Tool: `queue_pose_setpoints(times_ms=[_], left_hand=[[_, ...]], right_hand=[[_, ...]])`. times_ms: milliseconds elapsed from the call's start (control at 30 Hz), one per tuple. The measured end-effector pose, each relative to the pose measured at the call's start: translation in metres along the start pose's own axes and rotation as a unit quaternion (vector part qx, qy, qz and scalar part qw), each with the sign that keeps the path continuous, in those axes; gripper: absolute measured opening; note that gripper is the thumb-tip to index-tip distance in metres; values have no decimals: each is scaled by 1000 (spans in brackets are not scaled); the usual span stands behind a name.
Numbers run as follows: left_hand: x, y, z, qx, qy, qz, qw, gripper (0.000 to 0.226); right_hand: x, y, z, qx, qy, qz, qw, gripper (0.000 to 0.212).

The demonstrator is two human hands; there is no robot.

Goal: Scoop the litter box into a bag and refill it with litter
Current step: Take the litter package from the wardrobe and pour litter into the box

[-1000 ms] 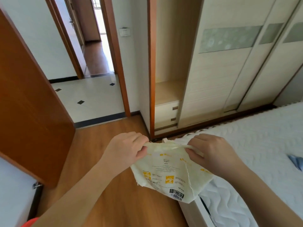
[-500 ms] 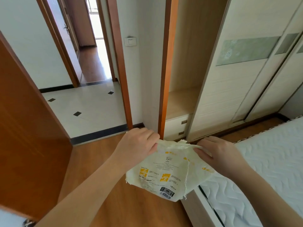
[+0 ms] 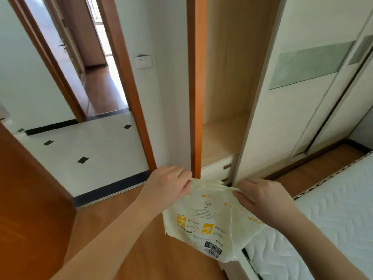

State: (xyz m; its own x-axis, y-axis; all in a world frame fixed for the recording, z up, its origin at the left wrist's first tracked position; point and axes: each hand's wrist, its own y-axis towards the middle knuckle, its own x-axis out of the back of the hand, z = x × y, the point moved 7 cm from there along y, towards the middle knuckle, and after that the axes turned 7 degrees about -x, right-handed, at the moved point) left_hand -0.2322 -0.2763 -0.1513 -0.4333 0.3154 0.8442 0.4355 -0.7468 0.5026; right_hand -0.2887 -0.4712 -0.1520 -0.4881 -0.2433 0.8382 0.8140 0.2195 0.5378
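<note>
A pale yellow bag [image 3: 203, 223] with orange squares, small print and a barcode hangs in front of me above the wooden floor. My left hand [image 3: 168, 183] pinches the left end of its top edge. My right hand [image 3: 262, 199] pinches the right end, and the top edge is stretched taut between them. The bag's lower edge is ragged and it looks flat. No litter box or scoop is in view.
An open doorway [image 3: 84, 150] onto white tiles lies ahead left, with an orange wooden door [image 3: 30, 209] swung open at the left. A wardrobe [image 3: 292, 98] with sliding doors and an open shelf bay stands ahead right. A white quilted mattress [image 3: 333, 219] fills the lower right.
The view has moved forward toward the doorway and wardrobe. Both hands keep their pinch on the bag's top edge and have pulled it tighter and slightly farther apart.
</note>
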Motion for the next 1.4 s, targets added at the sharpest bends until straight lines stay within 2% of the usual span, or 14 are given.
queue_pose_setpoints(times_ms=[233,400,567,733,933,1167,1400], left_hand=[[-63,60,49,-32,-35,35,998,9],[-105,114,84,-44,-76,27,996,8],[-156,171,118,-93,-105,26,990,6],[-195,223,147,-129,-129,50,982,19],[-217,280,153,-179,-106,45,977,21],[-247,341,157,-134,-113,18,984,23],[-300,367,155,-19,-82,31,996,20]], right_hand=[[-43,52,-57,-24,-9,34,999,29],[-66,89,-99,-79,-49,34,995,29],[-91,123,-136,-151,-93,58,982,16],[-105,156,-156,-201,-128,62,969,16],[-103,177,-190,-258,-177,52,948,22],[-100,200,-239,-301,-199,49,932,26],[-159,231,-296,-285,-154,98,941,29]])
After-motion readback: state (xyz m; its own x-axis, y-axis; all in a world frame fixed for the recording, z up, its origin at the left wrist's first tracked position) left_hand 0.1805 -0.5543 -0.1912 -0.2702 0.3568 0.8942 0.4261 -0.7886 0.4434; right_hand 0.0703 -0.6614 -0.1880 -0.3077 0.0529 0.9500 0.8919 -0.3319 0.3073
